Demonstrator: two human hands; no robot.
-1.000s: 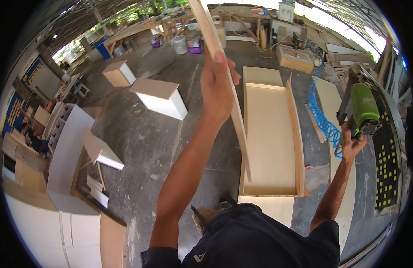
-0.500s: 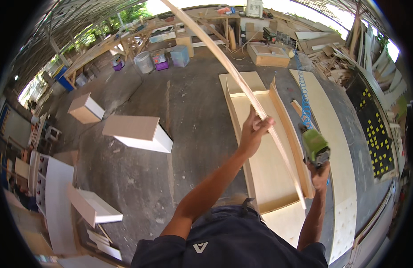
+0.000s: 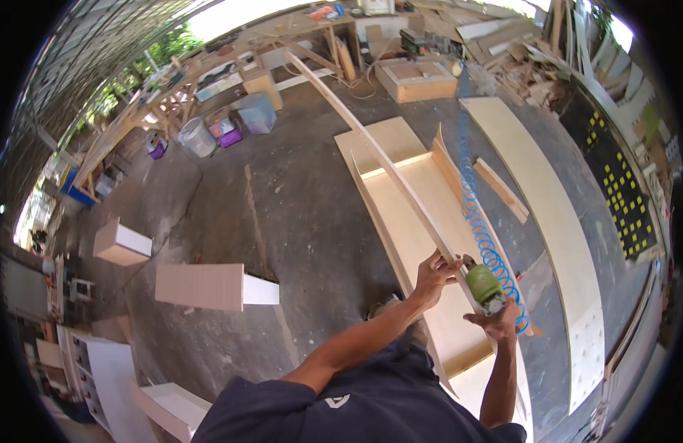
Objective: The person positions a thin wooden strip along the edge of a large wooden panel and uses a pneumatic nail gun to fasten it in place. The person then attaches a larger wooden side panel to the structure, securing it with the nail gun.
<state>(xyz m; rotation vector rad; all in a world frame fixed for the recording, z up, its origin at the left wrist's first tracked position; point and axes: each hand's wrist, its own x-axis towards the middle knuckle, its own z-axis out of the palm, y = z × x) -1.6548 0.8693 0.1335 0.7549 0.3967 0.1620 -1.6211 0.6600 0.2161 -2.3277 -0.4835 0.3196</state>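
Overhead, head view: the left hand [image 3: 432,272] closed around the near end of a long, thin, pale wooden strip [image 3: 385,166], which bowed away toward the cluttered worktop [image 3: 282,33] at the far wall. Beside it, the right hand [image 3: 496,321] wrapped a green pneumatic nail gun [image 3: 483,284], its nose against the strip; the nose tip itself was hidden behind the strip and fingers. A blue coiled air hose [image 3: 478,218] ran back from the gun. Beneath both hands lay an open, shallow plywood cabinet carcass [image 3: 411,229], smooth and light, on the rough grey concrete floor [image 3: 297,199]. A broad flat plywood panel [image 3: 555,221] lay to its right. Small white-faced boxes [image 3: 208,286] stood apart at the left, partly cut off by the rim.
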